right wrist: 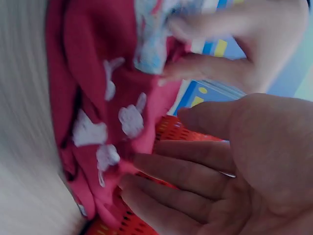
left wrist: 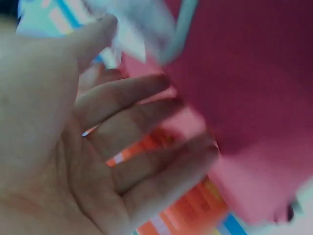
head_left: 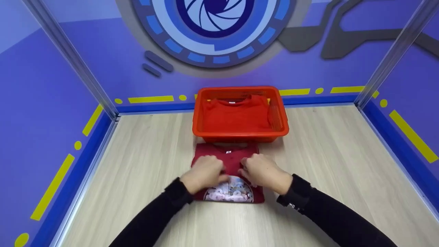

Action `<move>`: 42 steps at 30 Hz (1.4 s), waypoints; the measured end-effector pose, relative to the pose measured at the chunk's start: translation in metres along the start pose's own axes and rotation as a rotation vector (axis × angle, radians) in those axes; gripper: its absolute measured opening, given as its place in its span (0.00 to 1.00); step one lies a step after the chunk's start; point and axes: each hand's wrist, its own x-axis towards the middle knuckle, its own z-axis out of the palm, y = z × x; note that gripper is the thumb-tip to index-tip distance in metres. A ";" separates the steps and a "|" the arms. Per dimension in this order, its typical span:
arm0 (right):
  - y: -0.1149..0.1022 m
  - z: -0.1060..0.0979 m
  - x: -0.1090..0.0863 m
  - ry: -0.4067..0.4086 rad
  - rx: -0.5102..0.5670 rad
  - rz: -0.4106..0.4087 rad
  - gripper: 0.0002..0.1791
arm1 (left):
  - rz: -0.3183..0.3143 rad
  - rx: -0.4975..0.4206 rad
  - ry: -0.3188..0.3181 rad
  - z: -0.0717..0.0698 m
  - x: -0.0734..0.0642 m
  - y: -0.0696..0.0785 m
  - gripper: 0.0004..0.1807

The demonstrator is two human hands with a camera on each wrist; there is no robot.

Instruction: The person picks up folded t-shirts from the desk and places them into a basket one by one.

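A folded dark red shirt (head_left: 230, 163) lies on the table, its collar toward the basket and a pale picture print (head_left: 229, 193) at the near end. Over its left side is my left hand (head_left: 205, 171), blurred in the head view; in the left wrist view its fingers (left wrist: 156, 176) reach loosely to the red cloth, thumb apart. My right hand (head_left: 265, 173) is at the shirt's right side. Seen from the right wrist, its fingers (right wrist: 181, 181) extend loosely, tips right at the cloth (right wrist: 93, 49) with small white prints. Neither hand grips the fabric.
Just beyond the shirt, an orange-red plastic basket (head_left: 240, 134) stands against the back wall, with a folded bright red shirt (head_left: 236, 116) inside. Blue-purple panels (head_left: 113, 65) enclose the pale wood table (head_left: 147, 154) at the back and both sides.
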 end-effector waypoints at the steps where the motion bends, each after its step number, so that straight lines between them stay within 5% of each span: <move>1: 0.001 0.003 -0.001 -0.019 -0.003 -0.005 0.19 | -0.023 -0.022 0.014 -0.001 -0.001 -0.008 0.23; 5: 0.008 0.011 -0.003 -0.143 0.007 0.040 0.39 | -0.080 -0.033 0.055 0.001 -0.004 -0.034 0.19; 8: 0.017 0.012 -0.002 -0.185 0.024 0.072 0.43 | -0.062 -0.012 0.055 0.006 -0.005 -0.040 0.22; 14: 0.033 0.008 -0.002 -0.193 0.061 0.085 0.44 | -0.026 0.095 0.074 0.011 0.000 -0.027 0.26; 20: 0.050 0.005 -0.015 -0.165 0.091 0.083 0.41 | -0.002 0.130 -0.024 0.009 0.000 -0.010 0.34; 23: 0.059 0.004 -0.025 -0.148 0.108 0.073 0.36 | 0.002 0.053 -0.082 0.007 -0.002 -0.009 0.35; 27: 0.072 0.000 -0.031 -0.049 0.181 0.078 0.16 | -0.038 -0.214 -0.110 0.005 0.000 -0.023 0.31; 31: 0.086 -0.001 -0.028 0.154 0.185 0.109 0.08 | -0.127 -0.413 -0.026 0.001 0.003 -0.045 0.24; 35: 0.096 0.002 -0.027 0.300 0.114 0.174 0.06 | -0.240 -0.358 0.123 0.002 0.002 -0.060 0.18; 42: 0.100 0.010 -0.017 0.242 0.133 0.246 0.10 | -0.350 -0.231 0.190 0.013 0.011 -0.055 0.17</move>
